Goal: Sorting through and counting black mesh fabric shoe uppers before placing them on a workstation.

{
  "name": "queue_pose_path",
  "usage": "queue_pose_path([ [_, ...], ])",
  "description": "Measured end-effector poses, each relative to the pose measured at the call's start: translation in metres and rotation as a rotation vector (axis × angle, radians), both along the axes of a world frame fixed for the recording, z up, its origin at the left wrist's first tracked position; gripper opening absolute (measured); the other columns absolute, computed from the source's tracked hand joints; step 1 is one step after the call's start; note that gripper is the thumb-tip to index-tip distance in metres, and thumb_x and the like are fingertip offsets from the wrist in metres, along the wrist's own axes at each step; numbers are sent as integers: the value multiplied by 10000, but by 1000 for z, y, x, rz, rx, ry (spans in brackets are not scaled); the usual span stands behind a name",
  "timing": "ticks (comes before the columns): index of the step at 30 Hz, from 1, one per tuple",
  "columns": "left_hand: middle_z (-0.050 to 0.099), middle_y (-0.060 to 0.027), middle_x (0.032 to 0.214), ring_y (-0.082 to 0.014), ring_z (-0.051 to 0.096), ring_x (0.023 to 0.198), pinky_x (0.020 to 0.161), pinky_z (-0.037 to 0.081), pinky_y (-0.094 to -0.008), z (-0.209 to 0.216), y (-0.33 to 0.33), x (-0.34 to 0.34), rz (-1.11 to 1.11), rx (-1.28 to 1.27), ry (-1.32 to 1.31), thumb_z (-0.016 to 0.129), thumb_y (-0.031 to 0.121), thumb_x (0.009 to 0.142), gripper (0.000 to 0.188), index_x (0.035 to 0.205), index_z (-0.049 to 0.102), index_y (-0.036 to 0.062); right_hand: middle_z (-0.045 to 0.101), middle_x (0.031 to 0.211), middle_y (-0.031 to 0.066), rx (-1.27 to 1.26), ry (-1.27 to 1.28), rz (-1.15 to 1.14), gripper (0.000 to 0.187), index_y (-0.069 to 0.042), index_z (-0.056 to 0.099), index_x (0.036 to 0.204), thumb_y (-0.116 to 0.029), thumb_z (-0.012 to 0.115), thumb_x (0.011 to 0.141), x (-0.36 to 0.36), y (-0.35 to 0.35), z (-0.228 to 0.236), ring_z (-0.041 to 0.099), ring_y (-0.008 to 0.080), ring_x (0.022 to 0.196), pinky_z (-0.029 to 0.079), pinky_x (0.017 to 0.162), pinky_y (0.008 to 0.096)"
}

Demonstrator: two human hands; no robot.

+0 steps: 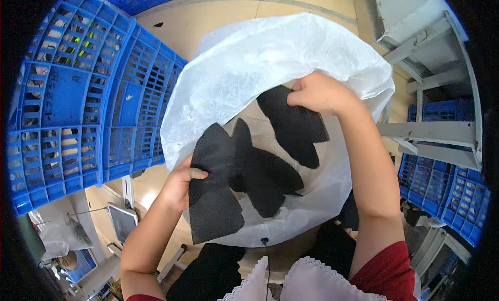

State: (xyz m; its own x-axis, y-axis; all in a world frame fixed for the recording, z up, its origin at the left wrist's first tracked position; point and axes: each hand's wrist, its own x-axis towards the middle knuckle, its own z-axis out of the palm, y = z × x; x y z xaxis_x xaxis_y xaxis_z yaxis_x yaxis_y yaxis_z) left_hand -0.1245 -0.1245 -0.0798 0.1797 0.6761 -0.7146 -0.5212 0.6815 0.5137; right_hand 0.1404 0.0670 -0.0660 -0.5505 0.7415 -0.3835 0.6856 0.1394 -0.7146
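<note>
Left hand: grip closed on left black piece, over white sack, left.
Right hand: grip pinching right black piece, over sack, right.
Handling: likely light, pliant; hold edges.

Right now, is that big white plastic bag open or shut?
Open. The big white plastic bag gapes wide; its pale inside shows behind the floppy black mesh piece in the right hand.

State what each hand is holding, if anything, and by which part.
The left hand holds a black cloth piece by its left edge, thumb on top; the right hand pinches another black piece near its upper right edge.
</note>
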Motion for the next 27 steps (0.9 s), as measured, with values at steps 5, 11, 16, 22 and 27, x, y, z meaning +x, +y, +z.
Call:
queue_pose_path([
  [5,591,-185,1122,-290,615,969,858,503,-396,-6,7,9,3,5,37,516,9,741,494,1230,460,-34,653,814,40,-136,175,60,210,-22,665,892,-84,579,710,25,3,-29,564,127,726,458,639,287],
  [11,577,-175,1153,-282,591,1029,921,470,-396,-4,6,15,71,69,-6,511,56,846,390,1221,466,-39,641,903,32,-769,364,-126,350,-16,634,1061,-54,530,729,25,-4,-9,568,100,775,465,645,232],
  [16,574,-171,1163,-279,582,1047,932,458,-393,-5,10,20,120,89,4,513,82,865,377,1222,471,-32,642,891,40,-674,565,-3,317,-42,594,1077,-82,549,765,25,-16,-26,610,105,740,507,663,244],
  [22,567,-164,1180,-271,569,1073,950,447,-383,0,11,14,114,113,-63,522,99,878,374,1225,470,-31,592,748,18,-453,333,-129,265,-21,648,758,-256,761,714,15,-19,-3,553,91,633,391,518,242],
  [27,557,-162,1196,-276,560,1086,959,439,-394,18,18,7,119,239,-22,509,115,900,373,1243,461,-24,618,868,49,-119,465,42,245,-5,596,735,-204,737,763,9,-27,11,534,121,875,417,768,253],
])
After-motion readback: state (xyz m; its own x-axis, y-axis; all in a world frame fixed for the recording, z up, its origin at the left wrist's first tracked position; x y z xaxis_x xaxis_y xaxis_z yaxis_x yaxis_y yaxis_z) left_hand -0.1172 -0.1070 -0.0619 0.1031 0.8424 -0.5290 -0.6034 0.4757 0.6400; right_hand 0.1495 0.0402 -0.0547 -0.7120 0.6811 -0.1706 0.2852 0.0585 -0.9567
